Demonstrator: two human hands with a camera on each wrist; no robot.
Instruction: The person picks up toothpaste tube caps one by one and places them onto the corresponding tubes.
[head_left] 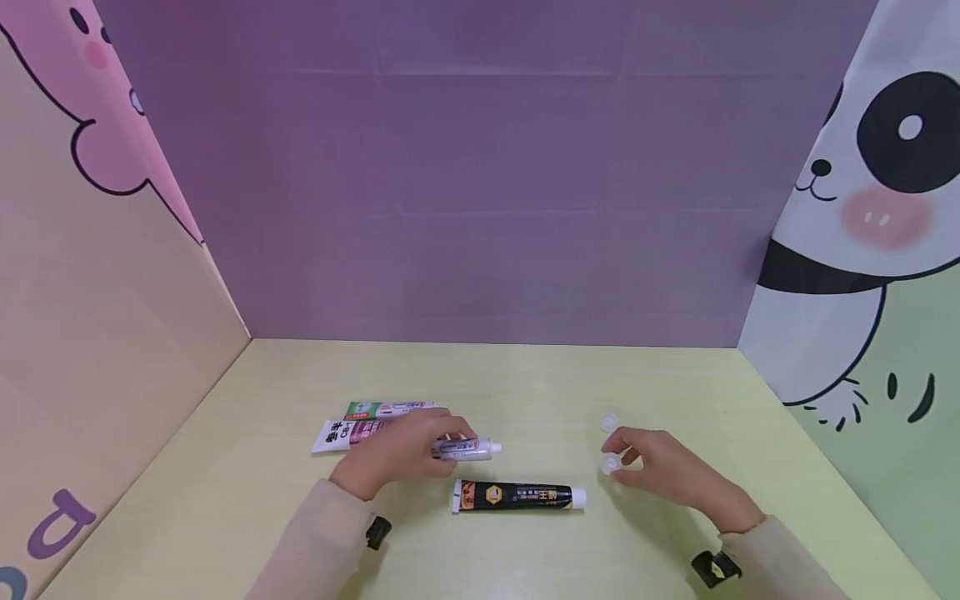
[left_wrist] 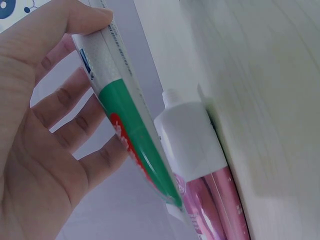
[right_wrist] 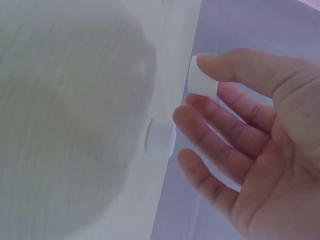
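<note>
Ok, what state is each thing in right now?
Held tube: uncapped, gripped by left hand.
Black tube: capped, lying down.
Pink tube: lying down, cap unclear.
Rear tube: lying down, cap unclear.
Nearer cap: off, pinched by right hand.
Farther cap: off, on table.

Head view forward and down, close wrist views, shared tabletop [head_left: 547, 429]

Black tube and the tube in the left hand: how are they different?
The black tube lies on the table, while the held tube is gripped by the left hand. The black tube is dark with gold markings; the held tube is pale with a green section. The black tube ends in a wide white cap, the held tube in a narrow white tip. In the head view, both ends point right.
</note>
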